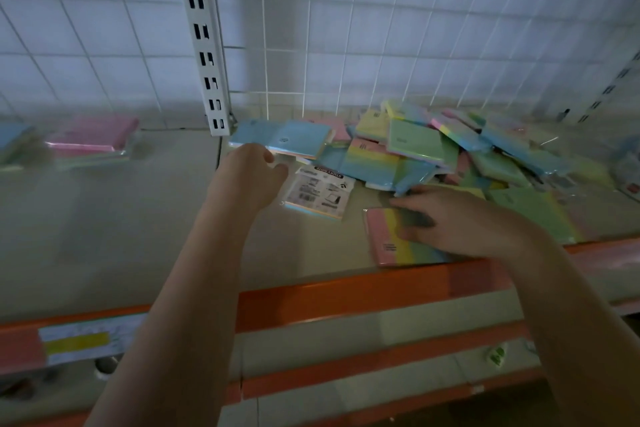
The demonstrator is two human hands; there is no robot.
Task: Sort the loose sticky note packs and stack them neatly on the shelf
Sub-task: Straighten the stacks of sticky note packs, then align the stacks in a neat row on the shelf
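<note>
A loose heap of pastel sticky note packs covers the right half of the shelf. My left hand reaches toward a blue pack at the heap's left end, fingers loosely curled and holding nothing. One pack lies label side up just right of that hand. My right hand lies flat with straight fingers on a pink-yellow-blue striped pack near the shelf's front edge.
A small stack of pink and blue packs sits at the shelf's far left. A white slotted upright and wire grid back panel stand behind. The orange front rail carries a price label; lower shelves show below.
</note>
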